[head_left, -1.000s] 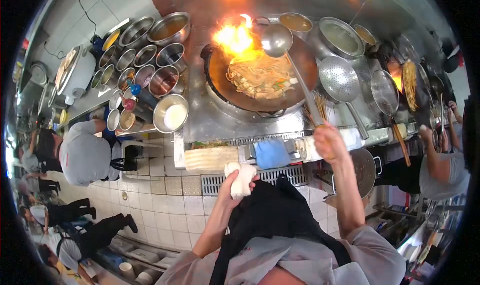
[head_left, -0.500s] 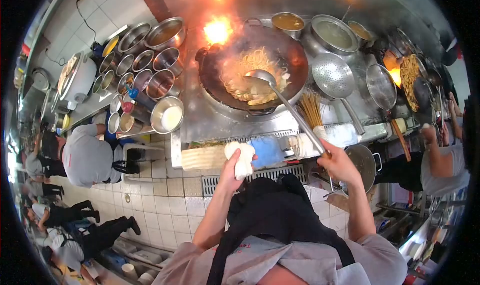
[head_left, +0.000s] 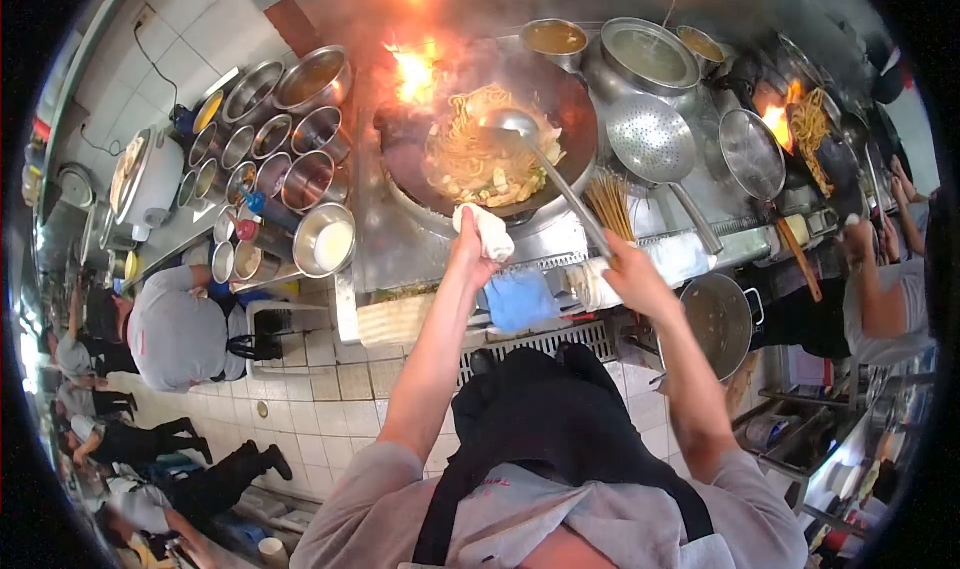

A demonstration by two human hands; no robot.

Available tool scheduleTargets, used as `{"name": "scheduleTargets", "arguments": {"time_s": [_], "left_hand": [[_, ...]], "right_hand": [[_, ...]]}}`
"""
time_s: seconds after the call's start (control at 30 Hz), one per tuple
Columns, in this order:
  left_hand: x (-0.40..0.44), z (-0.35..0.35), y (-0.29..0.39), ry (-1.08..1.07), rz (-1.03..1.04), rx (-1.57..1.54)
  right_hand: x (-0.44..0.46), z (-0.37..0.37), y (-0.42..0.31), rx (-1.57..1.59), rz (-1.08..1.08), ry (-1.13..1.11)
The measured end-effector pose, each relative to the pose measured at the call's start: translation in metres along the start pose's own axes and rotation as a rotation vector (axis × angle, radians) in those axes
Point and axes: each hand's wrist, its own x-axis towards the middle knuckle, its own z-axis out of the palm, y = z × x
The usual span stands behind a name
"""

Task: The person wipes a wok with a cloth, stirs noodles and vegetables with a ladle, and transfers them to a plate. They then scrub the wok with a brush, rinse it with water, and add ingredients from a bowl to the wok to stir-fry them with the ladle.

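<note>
A large wok (head_left: 400,174) with noodles and pieces of food (head_left: 490,164) sits on the stove, flames rising at its back left. My left hand (head_left: 470,254) is closed on a folded white cloth (head_left: 485,234), right at the wok's near rim; whether it grips the wok's handle through the cloth is hidden. My right hand (head_left: 635,274) is wrapped round the handle of a long metal ladle (head_left: 565,194). The ladle's bowl rests over the noodles in the wok.
Right of the wok are a bamboo brush (head_left: 608,207), a perforated skimmer (head_left: 650,139) and a mesh strainer (head_left: 750,152). Several metal bowls (head_left: 310,179) crowd the left counter. A big pot (head_left: 715,319) stands low on the right. A co-worker (head_left: 885,299) cooks with a second flaming wok.
My left hand has moved forward with the cloth to the wok's near rim. My right hand has shifted forward and left with the ladle. The noodles have been moved about in the wok.
</note>
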Motion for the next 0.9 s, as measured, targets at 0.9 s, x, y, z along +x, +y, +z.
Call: {"name": "scheduleTargets", "arguments": {"time_s": [0.9], "left_hand": [[-0.106, 0.021, -0.045, 0.093, -0.073, -0.223]], "right_hand": [[-0.060, -0.065, -0.045, 0.317, 0.164, -0.277]]}}
